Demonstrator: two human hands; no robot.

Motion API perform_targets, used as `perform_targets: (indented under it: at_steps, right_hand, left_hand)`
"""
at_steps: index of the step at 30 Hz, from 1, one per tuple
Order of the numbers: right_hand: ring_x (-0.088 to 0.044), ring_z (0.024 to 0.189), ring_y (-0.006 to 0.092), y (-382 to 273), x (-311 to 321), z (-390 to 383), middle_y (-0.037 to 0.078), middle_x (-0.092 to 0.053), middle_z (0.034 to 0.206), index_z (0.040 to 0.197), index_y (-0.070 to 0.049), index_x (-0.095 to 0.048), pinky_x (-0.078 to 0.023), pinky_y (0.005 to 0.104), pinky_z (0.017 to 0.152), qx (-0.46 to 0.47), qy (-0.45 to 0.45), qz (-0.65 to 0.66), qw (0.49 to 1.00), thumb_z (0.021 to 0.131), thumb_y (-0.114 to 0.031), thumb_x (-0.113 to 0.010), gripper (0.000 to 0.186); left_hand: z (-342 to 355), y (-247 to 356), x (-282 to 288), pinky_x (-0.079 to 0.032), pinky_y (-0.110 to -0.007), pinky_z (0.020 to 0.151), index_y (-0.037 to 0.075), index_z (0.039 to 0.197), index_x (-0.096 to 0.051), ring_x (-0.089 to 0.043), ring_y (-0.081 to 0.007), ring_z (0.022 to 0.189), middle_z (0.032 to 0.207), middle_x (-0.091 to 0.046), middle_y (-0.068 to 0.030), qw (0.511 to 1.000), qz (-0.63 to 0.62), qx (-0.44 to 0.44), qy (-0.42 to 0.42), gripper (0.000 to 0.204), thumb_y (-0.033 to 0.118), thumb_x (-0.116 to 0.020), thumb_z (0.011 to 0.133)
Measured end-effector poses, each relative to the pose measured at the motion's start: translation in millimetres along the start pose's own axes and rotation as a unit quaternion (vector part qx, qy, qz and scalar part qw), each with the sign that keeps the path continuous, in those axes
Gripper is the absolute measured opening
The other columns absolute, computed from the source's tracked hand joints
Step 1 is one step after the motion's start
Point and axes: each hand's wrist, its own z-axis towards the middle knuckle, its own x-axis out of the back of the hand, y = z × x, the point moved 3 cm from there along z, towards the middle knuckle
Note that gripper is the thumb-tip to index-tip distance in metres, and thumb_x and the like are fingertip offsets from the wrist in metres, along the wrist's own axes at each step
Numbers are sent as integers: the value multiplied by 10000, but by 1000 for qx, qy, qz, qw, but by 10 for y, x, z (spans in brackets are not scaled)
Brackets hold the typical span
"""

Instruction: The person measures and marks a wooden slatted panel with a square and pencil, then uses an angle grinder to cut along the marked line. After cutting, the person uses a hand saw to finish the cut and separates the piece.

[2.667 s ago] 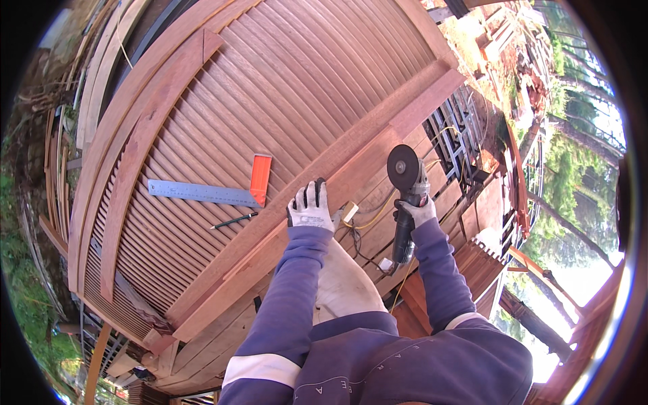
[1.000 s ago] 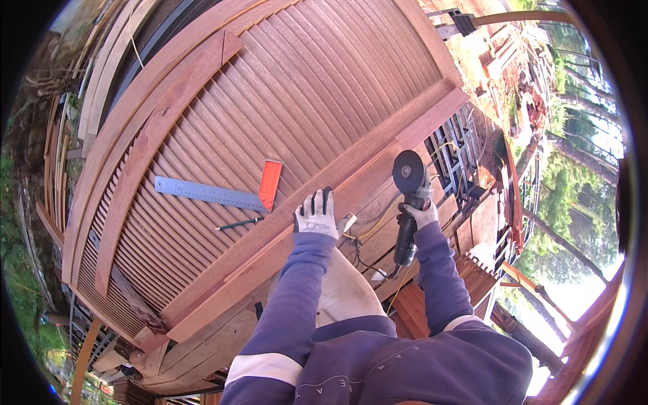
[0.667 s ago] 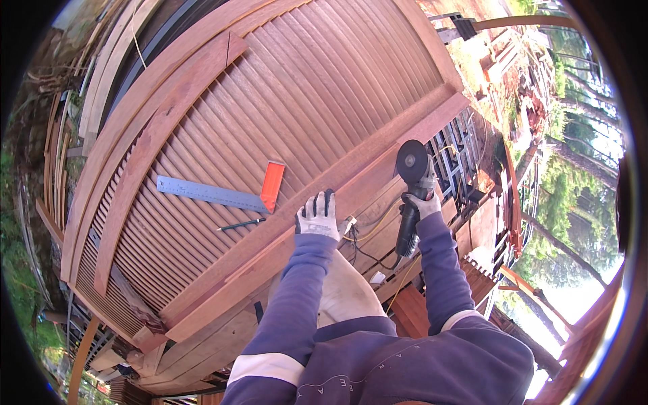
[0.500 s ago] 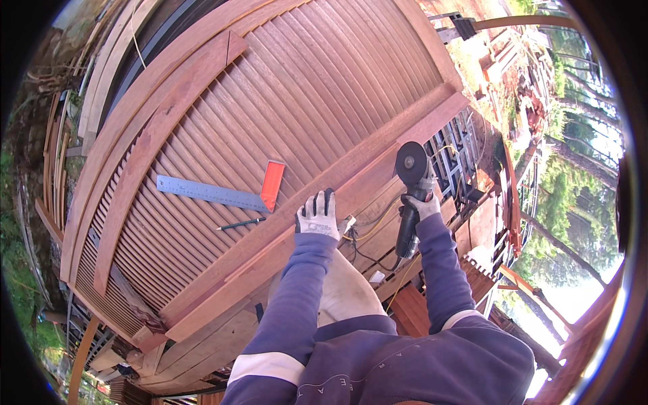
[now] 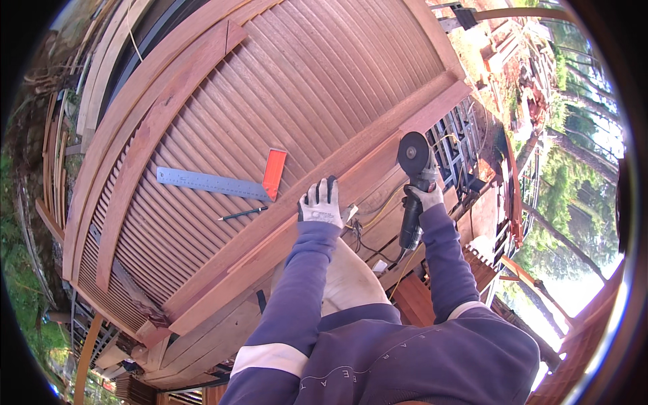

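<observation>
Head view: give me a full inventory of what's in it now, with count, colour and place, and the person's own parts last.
slatted panel: one, reddish brown, centre to upper left
long board: one, reddish brown, across the panel's left part
square: one, grey blade with orange stock, flat on the slats
pencil: one, dark, on the slats, near the square
angle grinder: one, black and grey with dark disc, in the right grip
yellow cord: at least one, between the hands
metal bars: several, grey, right of the panel
trees: several, green and brown, far right
sleeves: two, navy, lower middle
left grip: one, pale glove, black fingertips, on the panel's near rail
right grip: one, pale glove, around the grinder
</observation>
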Motion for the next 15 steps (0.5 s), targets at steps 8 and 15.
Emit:
perform_targets:
  at_steps: [8, 15]
  right_hand:
    - [-681, 641, 269, -131, 13, 178, 127, -659, 911, 1101, -26, -553, -610, 406, 524, 11, -2, 17, 1000, 773, 54, -757, 394]
    - [-676, 615, 276, -234, -54, 225, 142, -659, 885, 1063, -10, -570, -610, 404, 538, 10, -2, 24, 1000, 779, 40, -761, 346]
  left_hand:
    - [-4, -7, -58, -359, -525, 1001, 119, 1440, -441, -435, -310, 1263, 1385, -460, -113, 1000, -11, -4, 14, 921, 489, -783, 670]
    - [-10, -21, -68, -359, -526, 999, 120, 1442, -438, -437, -311, 1264, 1382, -463, -115, 1000, -8, -2, 18, 928, 479, -790, 662]
